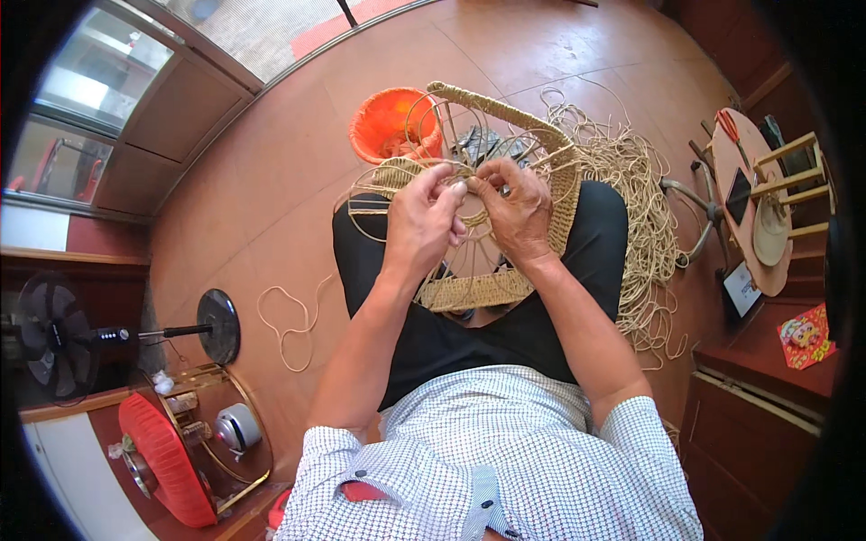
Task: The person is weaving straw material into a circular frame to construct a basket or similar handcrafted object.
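A partly woven basket-like piece rests between my knees, with tan cord wrapped over a frame of thin curved rods. My left hand is closed, thumb and fingers pinching tan cord near the middle of the piece. Close beside it, my right hand pinches the same cord, fingertips almost touching the left ones. Loops of cord spread out to the left of my left hand. The exact crossing of strands under my fingertips is too small to make out.
A large heap of loose cord lies right of my legs. Ahead stands an orange-lined bucket. At left are a fan and a red-covered round item; at right, a round-topped stool carries scissors and a phone.
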Tool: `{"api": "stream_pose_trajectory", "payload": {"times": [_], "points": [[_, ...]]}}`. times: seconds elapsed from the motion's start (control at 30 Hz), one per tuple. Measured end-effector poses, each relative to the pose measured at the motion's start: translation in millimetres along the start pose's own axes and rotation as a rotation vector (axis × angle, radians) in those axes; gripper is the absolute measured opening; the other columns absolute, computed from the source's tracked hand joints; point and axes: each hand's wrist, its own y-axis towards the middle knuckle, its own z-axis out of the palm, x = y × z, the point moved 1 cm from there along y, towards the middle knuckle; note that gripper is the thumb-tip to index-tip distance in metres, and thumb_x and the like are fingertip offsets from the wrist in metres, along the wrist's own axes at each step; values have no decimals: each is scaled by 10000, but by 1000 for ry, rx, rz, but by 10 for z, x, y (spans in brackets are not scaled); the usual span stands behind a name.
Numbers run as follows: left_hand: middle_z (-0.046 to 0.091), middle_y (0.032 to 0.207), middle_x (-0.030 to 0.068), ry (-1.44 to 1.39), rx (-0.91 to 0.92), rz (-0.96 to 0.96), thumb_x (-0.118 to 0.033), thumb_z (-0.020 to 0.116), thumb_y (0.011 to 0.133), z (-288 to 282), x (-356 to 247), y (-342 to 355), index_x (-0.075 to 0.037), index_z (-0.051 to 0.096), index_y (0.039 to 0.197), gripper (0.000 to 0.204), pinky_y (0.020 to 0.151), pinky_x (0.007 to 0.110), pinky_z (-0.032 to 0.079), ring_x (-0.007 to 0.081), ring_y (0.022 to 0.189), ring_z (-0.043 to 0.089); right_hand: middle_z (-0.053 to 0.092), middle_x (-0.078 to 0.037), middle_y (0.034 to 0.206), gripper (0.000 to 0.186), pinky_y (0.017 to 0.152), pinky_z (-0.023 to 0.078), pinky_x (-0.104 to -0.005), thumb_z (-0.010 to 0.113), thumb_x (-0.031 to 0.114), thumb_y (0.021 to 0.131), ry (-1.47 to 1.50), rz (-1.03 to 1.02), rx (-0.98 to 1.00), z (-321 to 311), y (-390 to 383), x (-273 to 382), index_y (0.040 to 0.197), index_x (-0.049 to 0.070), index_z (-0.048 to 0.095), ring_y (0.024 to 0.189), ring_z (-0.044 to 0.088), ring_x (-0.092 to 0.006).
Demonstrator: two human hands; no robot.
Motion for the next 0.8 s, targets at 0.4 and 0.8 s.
{"api": "stream_pose_trajectory", "payload": {"times": [0.4, 0.8], "points": [[771, 851, 59, 310, 71, 34, -140, 758, 1026, 98, 11, 687, 5, 798, 1040, 151, 627, 324, 549, 104, 675, 672, 725, -4, 791, 181, 771, 492, -444, 881, 281, 932, -3, 19, 26, -24, 19, -64, 1005, 172, 756, 802, 692, -260], [796, 998, 154, 1249, -24, 413, -220, 771, 942, 109, -167, 703, -79, 842, 1010, 173, 932, 503, 574, 343, 1014, 770, 745, -25, 863, 188, 788, 493, -417, 841, 206, 941, 11, -116, 69, -60, 2, -132, 1128, 197, 829, 835, 672, -266]]}}
